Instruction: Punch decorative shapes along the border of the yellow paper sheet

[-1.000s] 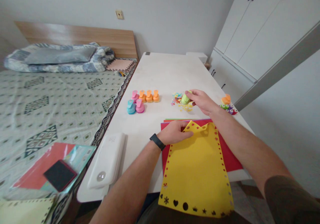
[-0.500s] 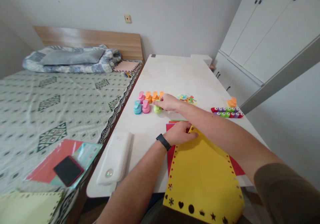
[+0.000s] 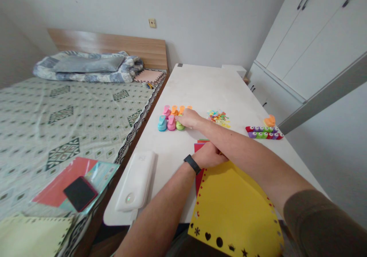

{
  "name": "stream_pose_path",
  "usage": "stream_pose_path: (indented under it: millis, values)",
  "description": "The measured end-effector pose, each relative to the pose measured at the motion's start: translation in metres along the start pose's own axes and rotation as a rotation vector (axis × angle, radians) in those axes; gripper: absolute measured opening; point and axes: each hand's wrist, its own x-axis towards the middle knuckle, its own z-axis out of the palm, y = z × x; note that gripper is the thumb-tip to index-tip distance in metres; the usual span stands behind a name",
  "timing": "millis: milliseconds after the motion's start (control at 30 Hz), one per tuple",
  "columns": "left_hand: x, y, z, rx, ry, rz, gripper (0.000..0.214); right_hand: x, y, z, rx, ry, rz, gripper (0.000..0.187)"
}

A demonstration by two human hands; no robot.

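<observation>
My right hand (image 3: 188, 118) is closed on a light green craft punch (image 3: 180, 126), which stands on the table close beside a pink punch (image 3: 171, 124). Left of that is a blue punch (image 3: 162, 124). Behind them is a row with another pink punch (image 3: 166, 111) and several orange punches (image 3: 174, 110), partly behind my fingers. My left hand (image 3: 210, 155), with a dark wristband, grips the top of a yellow sheet of paper (image 3: 229, 203); my right forearm hides some of its fingers. Shapes such as a heart and a crown are cut along the sheet's edges.
Red paper (image 3: 199, 182) lies under the yellow sheet. Colourful paper cut-outs (image 3: 218, 117) lie in a pile beyond my right forearm. Two rows of small punches (image 3: 264, 133) and an orange punch (image 3: 270, 121) stand at the right. A white power bank (image 3: 136, 182) lies at the left edge.
The green punch has moved left, closer to the pink punch, with my right hand on it. The yellow sheet's top has bent down a little under my right forearm. The view has shifted slightly.
</observation>
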Motion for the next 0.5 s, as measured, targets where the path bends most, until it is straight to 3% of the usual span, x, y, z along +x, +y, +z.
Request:
stream_pose_path:
  millis: [233, 400, 500]
  values:
    - [0.0, 0.001, -0.001, 0.022, -0.01, 0.002, 0.035, -0.006, 0.005, -0.008, 0.016, 0.013, -0.045, 0.044]
    - [-0.002, 0.003, -0.004, 0.118, -0.076, -0.091, 0.028, -0.025, 0.02, -0.032, 0.107, 0.115, -0.037, 0.04]
    - [-0.003, 0.008, -0.006, 0.05, -0.128, -0.113, 0.03, -0.039, 0.04, -0.051, 0.216, 0.191, -0.033, 0.039]
